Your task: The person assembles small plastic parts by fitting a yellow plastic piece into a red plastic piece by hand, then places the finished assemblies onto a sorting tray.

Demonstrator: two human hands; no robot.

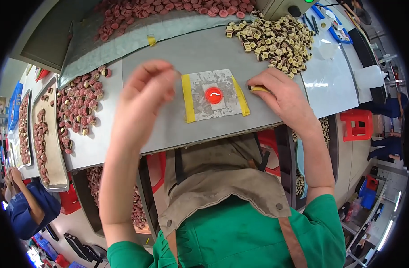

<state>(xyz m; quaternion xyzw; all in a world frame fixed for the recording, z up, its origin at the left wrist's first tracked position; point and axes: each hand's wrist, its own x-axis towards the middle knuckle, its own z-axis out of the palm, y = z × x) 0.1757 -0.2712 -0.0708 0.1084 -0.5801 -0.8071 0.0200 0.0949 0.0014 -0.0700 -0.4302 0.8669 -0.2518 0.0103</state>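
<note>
My left hand (pixel 148 96) is raised over the grey table, left of a taped sheet. It is a little blurred, fingers curled and pinched; whatever they hold, if anything, I cannot make out. Between finger and thumb of my right hand (pixel 285 98) is a small yellow-and-dark piece (pixel 259 89), at the sheet's right edge. The worn whitish sheet (pixel 200 82) has a yellow tape strip (pixel 188 99) on its left and another (pixel 240 96) on its right. In its middle sits a glossy red disc (pixel 213 95) with a white curved mark; neither hand touches it.
Many pink bumpy caps (pixel 168 8) lie on a pale cloth along the back. A heap of yellow-and-dark cubes (pixel 273 40) is at back right. Pink caps joined with pale-and-dark pieces (pixel 81 100) lie at left, by metal trays (pixel 52 134). A co-worker's blue sleeve (pixel 30 207) shows far left.
</note>
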